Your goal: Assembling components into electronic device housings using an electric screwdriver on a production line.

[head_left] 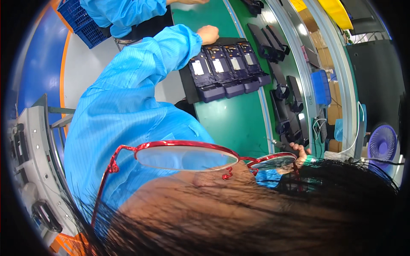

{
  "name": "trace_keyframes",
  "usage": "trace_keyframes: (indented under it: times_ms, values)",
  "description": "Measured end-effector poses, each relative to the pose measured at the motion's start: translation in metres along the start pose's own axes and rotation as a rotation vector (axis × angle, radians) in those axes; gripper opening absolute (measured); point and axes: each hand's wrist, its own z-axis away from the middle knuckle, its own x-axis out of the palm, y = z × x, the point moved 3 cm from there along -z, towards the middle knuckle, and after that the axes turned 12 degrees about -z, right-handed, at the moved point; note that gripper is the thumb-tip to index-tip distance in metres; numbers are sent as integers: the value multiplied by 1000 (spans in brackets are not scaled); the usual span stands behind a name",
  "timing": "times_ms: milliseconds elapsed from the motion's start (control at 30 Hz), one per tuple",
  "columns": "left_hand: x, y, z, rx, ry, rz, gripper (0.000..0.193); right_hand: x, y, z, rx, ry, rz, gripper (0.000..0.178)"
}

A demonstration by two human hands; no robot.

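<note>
My left hand (208,35), at the end of a blue sleeve, is closed at the far left corner of a black tray (188,85). Its fingertips are hidden, so what they hold, if anything, does not show. Several dark plastic device housings (218,66) lie side by side in the tray, their open insides showing pale rectangular plates and small orange-brown parts. On the right, my right hand (301,152) is wrapped round a dark electric screwdriver (283,146), whose thin metal tip points left over the green bench. Glasses partly cover the right forearm.
More black housings (279,81) stand along the far strip of the green bench (230,123). A co-worker's blue sleeve (124,13) reaches in at the top left, near a blue basket (81,23). A purple fan (382,145) and a blue bin (320,87) are at the right.
</note>
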Motion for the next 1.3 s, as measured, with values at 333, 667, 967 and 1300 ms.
trace_keyframes:
  times_ms: [333, 667, 967, 1300]
  values:
    - [21, 94, 76, 151, -228, 131, 31, 9, -4, 27, -126, 63, -22, 29]
    - [29, 108, 75, 394, -200, 56, 29, 17, 15, 18, -154, 134, -35, 23]
    - [25, 89, 91, 442, -70, 112, 25, 24, 6, 38, -167, 135, 94, 20]
    - [30, 81, 97, 358, 27, 112, 22, 34, 3, 54, -269, 181, 52, 28]
